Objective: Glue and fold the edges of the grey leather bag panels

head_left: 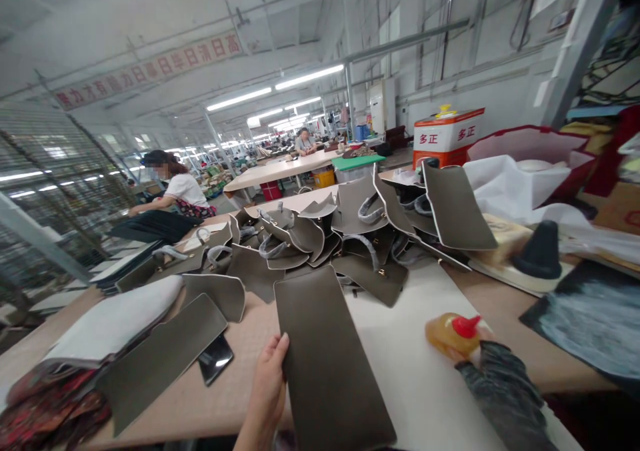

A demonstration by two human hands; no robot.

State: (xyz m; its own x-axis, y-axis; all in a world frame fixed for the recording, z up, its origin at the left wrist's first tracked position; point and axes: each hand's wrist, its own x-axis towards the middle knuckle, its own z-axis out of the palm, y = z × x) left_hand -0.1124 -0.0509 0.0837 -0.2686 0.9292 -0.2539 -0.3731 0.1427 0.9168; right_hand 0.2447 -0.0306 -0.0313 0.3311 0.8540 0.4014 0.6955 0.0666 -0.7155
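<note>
**Holding a flat leather piece and a glue bottle**

Looking down, we see our left hand [267, 384] resting on the left edge of a long, flat, dark olive leather panel [327, 364]. The fingers [279, 349] are stretched out almost straight and press on the panel's edge. They are not curled around it. The panel lies flat on the table [415, 371], right in front of us, with its far end pointing at the pile.

Our right hand [483, 357] wears a dark glove and is closed around a small amber bottle [447, 334] with a red cap [466, 325]. The bottle lies tilted on its side, low over the table, to the right of the panel and not touching it. We cannot tell if it rests on the table.

Behind the panel sits a big pile of olive bag parts [350, 237] with looped handles, all jumbled together. To the left lies another flat olive piece [160, 361], and just beside it a shiny black phone [215, 359]. A white padded bundle [115, 321] sits farther left. On the right we see a black cone shape [540, 251] standing on a pale board, white cloth [505, 187], and a red and white box [445, 137].

Far off, a person in a white top [185, 187] leans over another table, and another person [304, 141] sits farther back.
</note>
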